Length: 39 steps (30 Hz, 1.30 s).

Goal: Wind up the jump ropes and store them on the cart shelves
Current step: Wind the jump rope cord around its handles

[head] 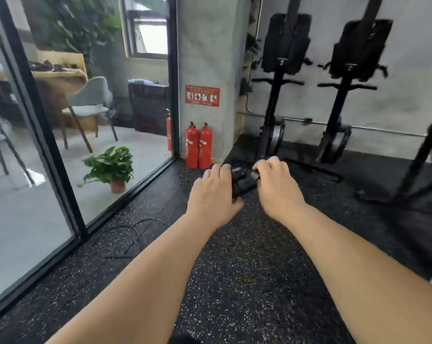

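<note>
As it gets wound, jump rope (pixel 243 181): black bundle held near the fire extinguishers (pixel 199 145).
Left hand (pixel 213 192): gripping bundle, steadying it.
Right hand (pixel 275 184): pinching its top, likely wrapping.

Forearms (pixel 145 264) bare; perhaps dark garment (pixel 185 340) below.

held jump rope (pixel 242 182): black, bundled, gripped between left hand (pixel 213 192) and right hand (pixel 275 186)
loose jump rope (pixel 135 234): black, sprawled in loops on floor (pixel 247 269)
</note>
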Tool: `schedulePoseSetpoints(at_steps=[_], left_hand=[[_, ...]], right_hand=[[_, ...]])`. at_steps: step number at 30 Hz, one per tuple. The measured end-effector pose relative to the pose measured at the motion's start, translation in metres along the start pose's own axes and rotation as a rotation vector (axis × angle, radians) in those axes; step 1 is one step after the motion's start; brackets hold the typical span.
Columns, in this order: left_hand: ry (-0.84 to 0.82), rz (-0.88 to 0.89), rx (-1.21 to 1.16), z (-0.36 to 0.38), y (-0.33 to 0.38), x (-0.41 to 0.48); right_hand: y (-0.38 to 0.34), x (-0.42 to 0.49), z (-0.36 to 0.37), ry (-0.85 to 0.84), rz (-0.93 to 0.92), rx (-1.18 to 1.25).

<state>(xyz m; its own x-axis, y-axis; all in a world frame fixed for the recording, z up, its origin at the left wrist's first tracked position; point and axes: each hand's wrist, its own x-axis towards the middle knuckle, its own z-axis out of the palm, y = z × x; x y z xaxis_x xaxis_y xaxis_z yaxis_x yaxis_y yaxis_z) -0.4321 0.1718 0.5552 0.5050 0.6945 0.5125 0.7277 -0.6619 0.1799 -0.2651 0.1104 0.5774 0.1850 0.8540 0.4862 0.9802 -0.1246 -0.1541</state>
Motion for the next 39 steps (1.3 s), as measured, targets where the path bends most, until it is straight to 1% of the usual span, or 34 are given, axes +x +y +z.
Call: schedulePoseSetpoints(at_steps=[4,7,11,14,19,21,25,32,36,38,39], left_hand=[[0.067,0.058,-0.129,-0.026,0.089,0.008],[0.074,0.093,-0.174,-0.044,0.146,0.006],[0.042,0.132,-0.203,-0.054,0.204,0.000],[-0.006,0.134,-0.228,-0.046,0.236,-0.009],[-0.073,0.138,-0.238,-0.009,0.259,-0.020],[-0.108,0.133,-0.212,0.012,0.262,-0.027],[-0.171,0.139,-0.157,0.060,0.253,-0.041],[-0.376,0.113,-0.136,0.133,0.229,-0.062],[-0.501,0.142,-0.097,0.163,0.213,-0.070],[-0.508,0.182,-0.074,0.171,0.209,-0.063],[-0.499,0.171,-0.092,0.173,0.208,-0.058]], right_hand=[[0.043,-0.033,-0.080,0.075,0.045,-0.072],[0.071,-0.057,-0.130,0.116,0.075,-0.125],[0.103,-0.090,-0.167,0.140,0.124,-0.168],[0.125,-0.113,-0.173,0.148,0.171,-0.145],[0.161,-0.144,-0.146,0.133,0.261,-0.042],[0.172,-0.156,-0.124,0.097,0.311,-0.011],[0.191,-0.179,-0.078,-0.021,0.384,0.044],[0.212,-0.204,-0.011,-0.243,0.404,0.177],[0.229,-0.223,0.014,-0.448,0.384,0.177],[0.241,-0.220,0.017,-0.494,0.373,0.183],[0.247,-0.215,0.015,-0.487,0.373,0.229]])
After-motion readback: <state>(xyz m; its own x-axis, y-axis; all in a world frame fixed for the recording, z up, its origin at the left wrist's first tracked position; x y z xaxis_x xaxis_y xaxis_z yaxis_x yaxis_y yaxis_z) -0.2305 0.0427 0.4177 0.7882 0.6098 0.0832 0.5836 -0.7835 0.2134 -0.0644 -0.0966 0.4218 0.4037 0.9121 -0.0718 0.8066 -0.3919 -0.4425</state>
